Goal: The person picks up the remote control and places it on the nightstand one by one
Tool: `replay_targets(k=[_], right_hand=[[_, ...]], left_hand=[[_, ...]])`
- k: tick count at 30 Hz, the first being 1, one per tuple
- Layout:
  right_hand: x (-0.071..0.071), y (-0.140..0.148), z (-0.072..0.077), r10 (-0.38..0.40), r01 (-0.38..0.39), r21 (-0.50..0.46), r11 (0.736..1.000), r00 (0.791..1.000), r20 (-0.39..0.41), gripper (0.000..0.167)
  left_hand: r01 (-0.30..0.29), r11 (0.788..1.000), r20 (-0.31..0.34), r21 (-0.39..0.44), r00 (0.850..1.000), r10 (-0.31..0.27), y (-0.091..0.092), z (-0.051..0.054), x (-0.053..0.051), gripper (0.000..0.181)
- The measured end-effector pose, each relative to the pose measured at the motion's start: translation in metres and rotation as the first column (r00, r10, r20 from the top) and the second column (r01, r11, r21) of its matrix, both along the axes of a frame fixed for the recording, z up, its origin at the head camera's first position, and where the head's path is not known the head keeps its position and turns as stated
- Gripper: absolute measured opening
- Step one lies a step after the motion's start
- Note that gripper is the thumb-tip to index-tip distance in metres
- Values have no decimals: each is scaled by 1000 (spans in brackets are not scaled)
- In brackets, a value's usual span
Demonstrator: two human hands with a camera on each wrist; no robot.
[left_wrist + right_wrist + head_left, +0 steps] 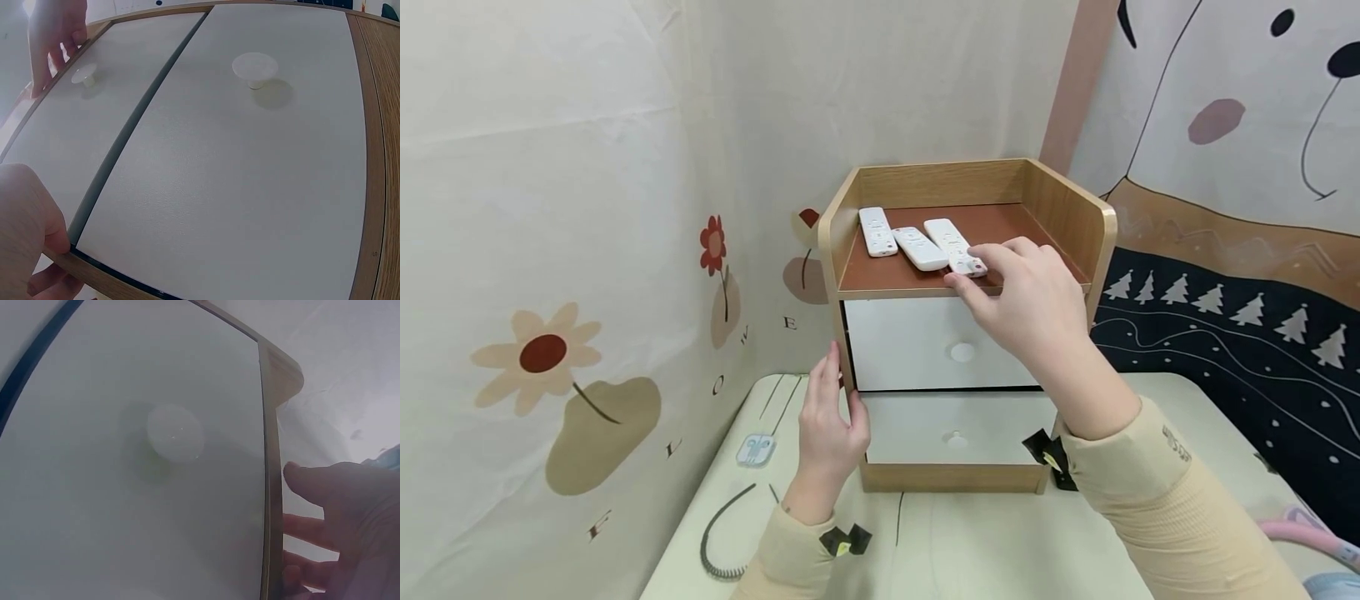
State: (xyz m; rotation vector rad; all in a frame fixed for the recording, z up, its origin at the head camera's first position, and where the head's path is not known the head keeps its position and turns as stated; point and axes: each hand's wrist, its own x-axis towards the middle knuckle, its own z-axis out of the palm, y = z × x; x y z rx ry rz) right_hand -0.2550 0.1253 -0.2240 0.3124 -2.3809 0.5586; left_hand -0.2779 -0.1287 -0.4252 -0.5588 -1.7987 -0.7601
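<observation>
In the head view, my left hand [833, 433] rests along the left side of a wooden cabinet [955, 478], fingers fairly straight. The left wrist view shows its thumb [53, 234] on the front edge and its other fingers behind. My right hand [1037, 300] is at the near end of a white remote [947, 237], thumb and fingertips apart around that end; whether they touch it I cannot tell. Two more white remotes [877, 232] [920, 249] lie left of it on the brown top. The right wrist view shows the right hand [350, 525] beyond the top board's edge.
Two white drawer fronts [910, 333] [910, 425] with round knobs face me. A clear earphone case [756, 450] and a dark coiled cord [706, 542] lie left on the pale table [970, 542]. A pink tubular thing [1300, 533] is at the right. Printed curtains stand behind.
</observation>
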Motion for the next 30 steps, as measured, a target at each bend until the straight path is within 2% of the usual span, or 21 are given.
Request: replay_targets(k=[4,6,9,12,16,20,23,30], right_hand=[[0,5,-4,45,-52,-58,997,993,-107,37],[-1,9,-8,71,-89,-79,993,976,-205,36],[-3,18,-12,104,-151,-105,983,927,-361,38],[-4,27,-13,109,-204,-150,967,871,-480,41],[-2,36,-14,78,-254,-232,939,814,-575,43],[4,44,-18,32,-280,-294,914,772,-635,47],[7,51,-25,-7,-275,-334,901,763,-646,49],[8,71,-51,-91,-206,-405,891,792,-604,53]], left_hand=[[-8,1000,-7,-8,1000,8,0,0,2,82],[-15,1000,-5,-13,1000,15,0,0,3,82],[-21,1000,8,-13,1000,21,1,1,6,80],[-20,1000,16,-8,1000,21,2,3,8,79],[-15,1000,18,0,1000,15,2,5,9,78],[-18,1000,14,-5,1000,18,2,6,10,79],[-23,1000,4,-10,1000,23,2,6,11,80],[-22,1000,-2,-13,1000,22,1,6,10,81]])
